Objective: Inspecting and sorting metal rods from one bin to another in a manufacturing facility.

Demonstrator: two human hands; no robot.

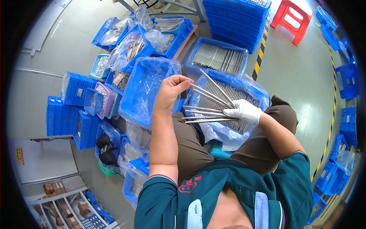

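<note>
My left hand (170,91), bare, pinches what looks like one rod's tip, thumb against forefinger. My right hand (244,112), white-gloved, is closed round the other ends of the fanned metal rods (210,95), over a blue bin (263,93) of similar rods. Step, I'd judge: separating or checking rods singly. Next move calls for light pinch, firm gloved grip. Writing: red lettering (187,187) on green shirt (293,191); yellow wall sign (20,156), too small to read.
</note>
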